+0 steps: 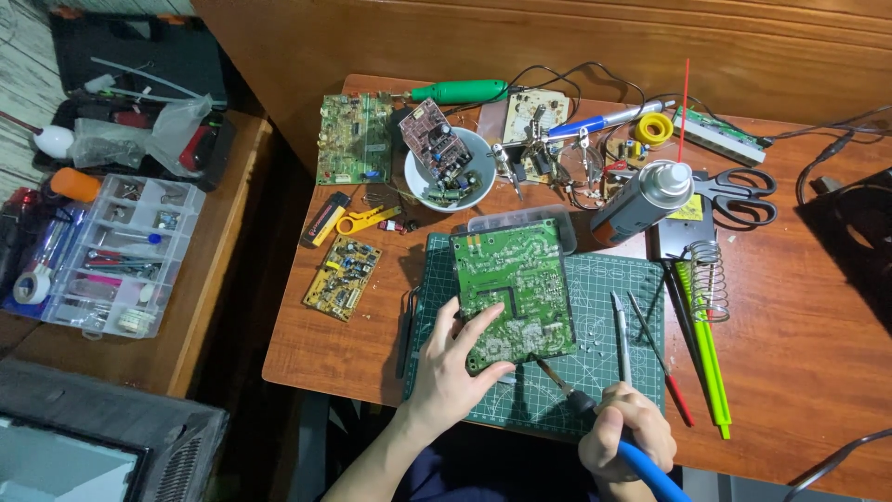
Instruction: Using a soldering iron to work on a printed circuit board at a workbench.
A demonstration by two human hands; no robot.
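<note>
My left hand [448,368] grips the near-left corner of a green circuit board [514,290], holding it tilted over a green cutting mat [595,381]. My right hand [625,437] is closed around a soldering iron [595,414] with a blue handle. Its tip touches the board's near edge.
A white bowl [420,181] holds small boards and parts. A spray can [643,200], scissors [743,191], a coil iron stand [709,279], tweezers [620,335], other circuit boards [354,138] and a yellow board [342,277] lie around. A clear parts organiser [121,256] sits on the left table.
</note>
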